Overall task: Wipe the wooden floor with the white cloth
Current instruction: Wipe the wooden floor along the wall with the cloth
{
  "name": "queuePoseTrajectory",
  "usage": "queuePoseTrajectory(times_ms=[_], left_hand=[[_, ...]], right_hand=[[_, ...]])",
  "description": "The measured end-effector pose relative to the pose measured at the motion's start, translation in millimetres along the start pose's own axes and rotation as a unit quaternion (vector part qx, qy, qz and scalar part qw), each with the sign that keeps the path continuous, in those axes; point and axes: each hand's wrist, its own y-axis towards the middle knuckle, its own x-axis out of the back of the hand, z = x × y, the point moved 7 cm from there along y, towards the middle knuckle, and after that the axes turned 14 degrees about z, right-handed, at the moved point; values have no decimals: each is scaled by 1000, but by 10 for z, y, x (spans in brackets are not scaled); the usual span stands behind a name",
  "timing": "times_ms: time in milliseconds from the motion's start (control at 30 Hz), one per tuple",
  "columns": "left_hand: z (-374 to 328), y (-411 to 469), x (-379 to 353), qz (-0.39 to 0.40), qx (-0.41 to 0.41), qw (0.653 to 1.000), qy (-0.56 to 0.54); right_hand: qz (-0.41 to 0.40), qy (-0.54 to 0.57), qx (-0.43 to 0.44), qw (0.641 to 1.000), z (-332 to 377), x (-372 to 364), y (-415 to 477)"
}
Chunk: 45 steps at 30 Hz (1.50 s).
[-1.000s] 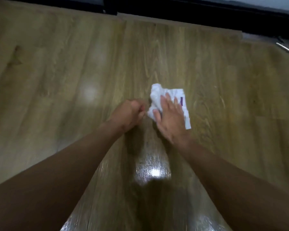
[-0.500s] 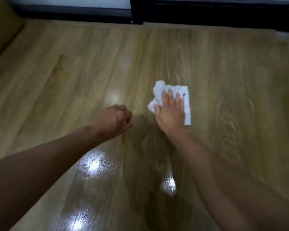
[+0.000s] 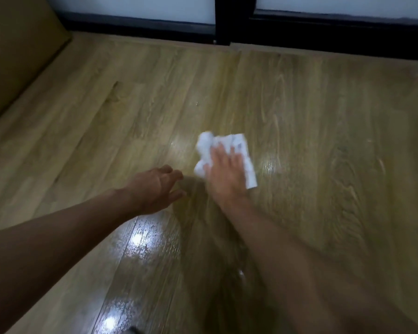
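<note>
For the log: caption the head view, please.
Right hand presses white cloth on the wooden floor; left hand open beside it.

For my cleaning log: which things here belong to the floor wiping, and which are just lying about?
Job: white cloth, pressed flat by the right hand; wooden floor; left hand, empty beside it.
Just there: black frame at the far edge; brown panel at left.

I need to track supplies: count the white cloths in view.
1. The crumpled white cloth lies on the glossy wooden floor, pressed flat under the right hand; the left hand holds none.
</note>
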Motion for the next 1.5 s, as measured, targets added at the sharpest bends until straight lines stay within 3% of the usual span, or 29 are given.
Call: queuePoseTrajectory(times_ms=[67, 133, 200, 267, 333, 433, 500, 667, 733, 833, 900, 1000, 1133, 1200, 1333, 1367, 1500], left_hand=[[73, -3, -34, -20, 7, 999, -41], [121, 26, -116, -20, 20, 997, -66], [138, 60, -208, -18, 27, 996, -86], [145, 91, -247, -39, 31, 995, -91], [193, 101, -255, -62, 40, 994, -86], [372, 58, -254, -58, 44, 995, -68], [523, -2, -217, -75, 33, 994, -77], [950, -122, -228, -136, 50, 981, -125], [1130, -103, -318, -140, 70, 981, -114], [1324, -63, -413, -138, 88, 982, -98], [1461, -80, -443, -137, 107, 979, -107], [1696, -193, -496, -158, 127, 972, -122], [1881, -349, -646, -190, 117, 963, -153], [1914, -373, -709, -199, 108, 961, -158], [1961, -359, -717, -217, 103, 955, -175], [1969, -359, -695, -229, 103, 950, -185], [2053, -382, -595, -287, 113, 920, -243]], right_hand=[[12, -75, 146, 986, 387, -220, -362], [57, -157, 299, 939, 411, -272, -515], [92, -148, 383, 907, 196, -149, -302], [94, -63, 305, 946, -94, 143, 143], [45, -4, 159, 986, -303, 339, 475], [-12, 5, -12, 1000, -100, 209, 361], [-31, -12, 20, 999, 279, -2, 64], [34, -102, 264, 959, 538, -228, -192], [68, -82, 241, 964, 440, -108, 114], [21, -17, 80, 996, 546, 62, 596], [1, -1, 29, 1000, 868, -6, 605], [25, -64, 130, 989, 1373, -272, 263], [66, -99, 313, 942, 1262, -276, 130], [59, -80, 286, 953, 1136, -105, 441], [5, -8, 52, 999, 1364, 42, 1231], [7, -3, 39, 999, 1547, -4, 1273], [18, -47, 202, 978, 2156, -320, 765]])
